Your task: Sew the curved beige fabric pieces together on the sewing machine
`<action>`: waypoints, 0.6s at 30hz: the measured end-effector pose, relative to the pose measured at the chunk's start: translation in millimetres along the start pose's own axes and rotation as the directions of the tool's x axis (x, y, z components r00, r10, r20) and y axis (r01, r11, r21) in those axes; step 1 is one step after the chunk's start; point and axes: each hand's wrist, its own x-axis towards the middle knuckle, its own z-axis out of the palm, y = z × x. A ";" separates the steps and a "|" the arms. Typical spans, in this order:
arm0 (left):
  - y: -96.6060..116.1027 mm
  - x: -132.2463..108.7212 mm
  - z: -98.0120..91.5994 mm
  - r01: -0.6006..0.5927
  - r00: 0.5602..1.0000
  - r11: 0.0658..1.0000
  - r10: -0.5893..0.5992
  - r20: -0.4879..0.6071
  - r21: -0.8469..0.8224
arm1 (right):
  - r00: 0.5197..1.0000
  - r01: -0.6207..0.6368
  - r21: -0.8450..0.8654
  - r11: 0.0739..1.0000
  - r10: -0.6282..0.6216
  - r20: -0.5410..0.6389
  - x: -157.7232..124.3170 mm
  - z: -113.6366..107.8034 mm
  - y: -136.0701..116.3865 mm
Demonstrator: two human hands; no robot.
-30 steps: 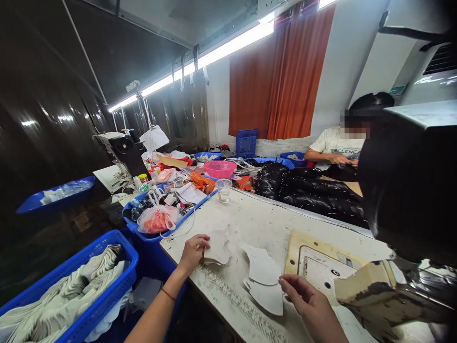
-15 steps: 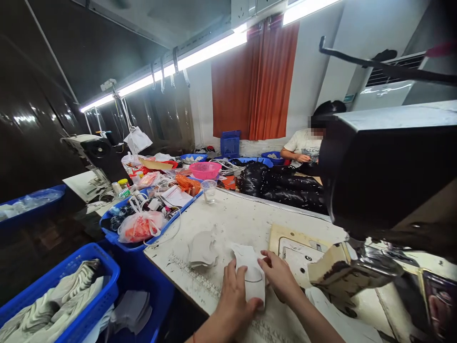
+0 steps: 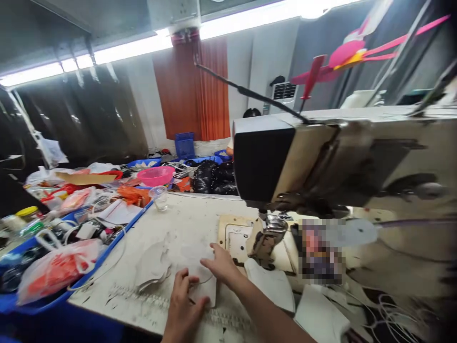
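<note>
A stack of white cut pieces (image 3: 203, 282) lies on the white table (image 3: 185, 216), just left of the sewing machine (image 3: 321, 164) as the head camera sees it. Both bare hands are at this stack. The left hand (image 3: 186, 300), on the side away from the sewing machine, rests at the near left part of the pieces, its fingers bent and its thumb set apart from them by a modest gap. The right hand (image 3: 223, 267), on the side toward the sewing machine, reaches over the far right edge, its forefinger and thumb slightly apart. Blur hides whether either hand pinches a piece.

A second white stack (image 3: 153, 264) lies farther left of the sewing machine, beyond the left hand, and a loose white piece (image 3: 271, 285) lies below the machine's needle end. A clear cup (image 3: 159, 197) stands left of the sewing machine, near a blue tray (image 3: 137, 218) with a bag of something red (image 3: 59, 271). A pink basin (image 3: 156, 175) sits behind the cup, farther from the machine. A person's dark hair (image 3: 252, 113) shows behind the sewing machine.
</note>
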 end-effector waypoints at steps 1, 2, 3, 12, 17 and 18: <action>-1.0 0.5 -0.4 -0.016 1.000 1.000 0.016 -0.003 0.002 | 1.000 0.006 -0.005 1.000 -0.006 0.005 0.4 -0.2 -0.8; -1.6 0.7 -0.9 -0.032 0.999 0.999 0.032 -0.006 0.004 | 1.000 0.002 -0.003 1.000 -0.002 0.014 0.0 -0.3 -1.2; -2.0 0.7 -1.2 -0.045 0.999 0.999 0.045 -0.011 0.007 | 1.000 -0.007 0.005 1.000 0.007 0.027 -1.2 -0.2 -1.3; 12.0 -3.0 -3.5 -0.137 0.990 0.986 0.134 -0.042 -0.090 | 0.976 0.220 0.020 0.975 -0.220 -0.012 -51.9 -18.4 -22.8; 21.1 13.6 -21.7 0.115 0.985 0.877 -0.162 -0.063 -0.466 | 0.837 0.503 -0.329 0.799 -0.545 -0.047 -90.1 -20.6 7.2; 22.4 18.6 -24.5 0.159 0.975 0.864 -0.214 -0.061 -0.478 | 0.801 0.542 -0.459 0.704 -0.598 0.029 -94.1 -15.9 20.9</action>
